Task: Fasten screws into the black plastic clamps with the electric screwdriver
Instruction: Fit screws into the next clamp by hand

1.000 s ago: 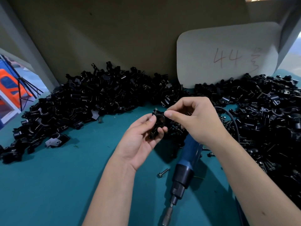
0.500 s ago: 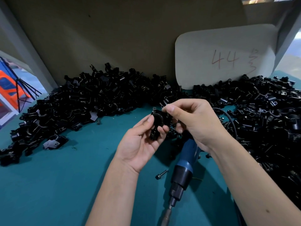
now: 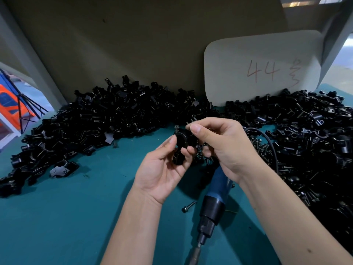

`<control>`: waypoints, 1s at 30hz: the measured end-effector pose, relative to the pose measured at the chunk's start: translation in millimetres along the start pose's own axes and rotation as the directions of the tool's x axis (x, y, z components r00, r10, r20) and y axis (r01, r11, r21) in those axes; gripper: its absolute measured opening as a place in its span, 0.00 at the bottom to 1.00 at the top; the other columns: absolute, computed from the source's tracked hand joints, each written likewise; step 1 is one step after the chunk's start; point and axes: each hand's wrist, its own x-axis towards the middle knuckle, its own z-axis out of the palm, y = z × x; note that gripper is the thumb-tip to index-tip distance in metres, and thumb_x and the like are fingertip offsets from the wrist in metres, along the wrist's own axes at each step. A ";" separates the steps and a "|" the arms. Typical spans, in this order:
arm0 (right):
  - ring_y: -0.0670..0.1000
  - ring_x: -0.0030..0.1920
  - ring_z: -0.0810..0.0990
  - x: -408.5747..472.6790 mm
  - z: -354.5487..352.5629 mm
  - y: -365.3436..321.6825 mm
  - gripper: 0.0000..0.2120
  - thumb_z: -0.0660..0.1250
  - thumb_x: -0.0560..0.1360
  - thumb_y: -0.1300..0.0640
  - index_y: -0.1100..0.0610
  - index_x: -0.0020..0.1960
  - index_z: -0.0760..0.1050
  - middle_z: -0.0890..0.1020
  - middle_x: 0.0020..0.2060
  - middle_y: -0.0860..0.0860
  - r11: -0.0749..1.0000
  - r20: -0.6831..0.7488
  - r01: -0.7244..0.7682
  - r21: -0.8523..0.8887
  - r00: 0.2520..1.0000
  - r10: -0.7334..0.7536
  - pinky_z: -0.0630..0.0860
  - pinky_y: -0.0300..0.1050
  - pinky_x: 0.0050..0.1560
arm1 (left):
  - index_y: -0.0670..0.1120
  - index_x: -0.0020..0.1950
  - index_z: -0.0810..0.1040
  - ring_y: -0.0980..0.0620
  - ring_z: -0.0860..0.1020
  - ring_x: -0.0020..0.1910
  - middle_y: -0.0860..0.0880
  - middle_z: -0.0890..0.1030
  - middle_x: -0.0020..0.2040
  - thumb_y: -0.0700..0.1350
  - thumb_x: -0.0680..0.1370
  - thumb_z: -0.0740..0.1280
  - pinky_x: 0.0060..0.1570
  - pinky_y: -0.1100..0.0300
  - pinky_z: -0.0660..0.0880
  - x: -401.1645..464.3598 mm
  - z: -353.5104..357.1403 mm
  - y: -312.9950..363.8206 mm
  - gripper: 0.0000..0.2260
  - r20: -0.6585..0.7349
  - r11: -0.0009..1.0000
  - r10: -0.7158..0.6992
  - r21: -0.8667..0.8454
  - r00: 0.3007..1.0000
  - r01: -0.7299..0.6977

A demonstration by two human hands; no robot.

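Left hand (image 3: pixel 162 170) grip curled round a black clamp (image 3: pixel 182 148), right hand (image 3: pixel 224 148) grip pinching at its top, pinched item hidden

Both hands (image 3: pixel 191 150) hold a black clamp (image 3: pixel 181 148) above the electric screwdriver (image 3: pixel 214 203)

Location: you are at a small-parts assembly workstation in a workshop.
Evidence: bulk heaps of black plastic clamps (image 3: pixel 118 119) on your teal surface (image 3: pixel 57 217).
Tooling: corded electric screwdriver (image 3: pixel 214 203).
Marker: hand-numbered card (image 3: pixel 263 67).
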 end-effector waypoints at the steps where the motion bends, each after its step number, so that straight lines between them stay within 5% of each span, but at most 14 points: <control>1: 0.43 0.31 0.75 0.7 1.2 1.1 0.04 0.76 0.75 0.60 0.55 0.42 0.87 0.82 0.34 0.48 1.000 -0.028 0.010 0.005 1.000 -0.010 0.69 0.37 0.27 | 0.36 0.61 0.78 0.45 0.81 0.38 0.35 0.81 0.55 0.38 0.73 0.70 0.38 0.63 0.81 0.3 0.1 -0.4 0.17 -0.004 1.000 0.001 -0.003 1.000 -0.001; 8: 0.45 0.26 0.72 2.2 5.2 5.7 0.11 0.79 0.73 0.60 0.55 0.35 0.80 0.79 0.29 0.49 0.998 -0.177 0.013 -0.056 0.984 -0.023 0.70 0.38 0.26 | 0.37 0.59 0.79 0.46 0.83 0.42 0.40 0.83 0.52 0.39 0.75 0.70 0.43 0.63 0.82 3.2 -2.4 -3.4 0.14 0.020 0.985 0.081 0.153 0.997 -0.083; 14: 0.48 0.38 0.79 3.6 -1.7 5.1 0.06 0.74 0.78 0.59 0.49 0.50 0.87 0.85 0.41 0.48 0.969 -0.059 0.057 -0.239 0.996 -0.073 0.77 0.39 0.34 | 0.42 0.56 0.80 0.46 0.83 0.50 0.46 0.84 0.49 0.40 0.76 0.70 0.50 0.59 0.81 12.2 -8.0 -10.0 0.09 0.090 0.826 0.325 0.457 0.941 -0.329; 17: 0.57 0.45 0.85 2.2 -1.1 5.2 0.09 0.72 0.80 0.62 0.51 0.52 0.88 0.88 0.45 0.52 0.972 0.018 0.087 -0.220 0.996 -0.085 0.84 0.48 0.45 | 0.41 0.56 0.81 0.47 0.84 0.48 0.45 0.84 0.48 0.39 0.75 0.71 0.50 0.59 0.81 11.5 -9.0 -10.7 0.10 0.131 0.799 0.340 0.481 0.931 -0.360; 23: 0.47 0.42 0.81 2.5 -1.0 7.4 0.04 0.75 0.77 0.58 0.51 0.45 0.85 0.85 0.40 0.51 0.987 0.040 0.081 -0.140 0.996 -0.076 0.80 0.41 0.42 | 0.45 0.50 0.86 0.46 0.85 0.46 0.43 0.85 0.47 0.38 0.74 0.71 0.48 0.59 0.81 10.3 -6.3 -10.0 0.07 0.179 0.785 0.359 0.473 0.916 -0.400; 27: 0.51 0.49 0.84 1.6 -1.2 8.5 0.08 0.74 0.77 0.60 0.48 0.50 0.87 0.87 0.48 0.52 0.986 0.063 0.096 -0.133 0.994 -0.088 0.81 0.45 0.46 | 0.47 0.49 0.87 0.47 0.84 0.49 0.43 0.85 0.49 0.39 0.74 0.72 0.51 0.58 0.81 10.7 -5.5 -10.9 0.07 0.191 0.777 0.357 0.484 0.914 -0.404; 30: 0.50 0.44 0.84 2.2 -3.0 6.8 0.04 0.77 0.75 0.62 0.54 0.45 0.87 0.87 0.41 0.54 0.994 0.016 0.063 -0.089 0.998 -0.062 0.82 0.50 0.45 | 0.45 0.51 0.86 0.47 0.83 0.52 0.42 0.84 0.52 0.39 0.74 0.73 0.53 0.56 0.81 11.1 -5.7 -11.7 0.07 0.215 0.766 0.353 0.493 0.911 -0.413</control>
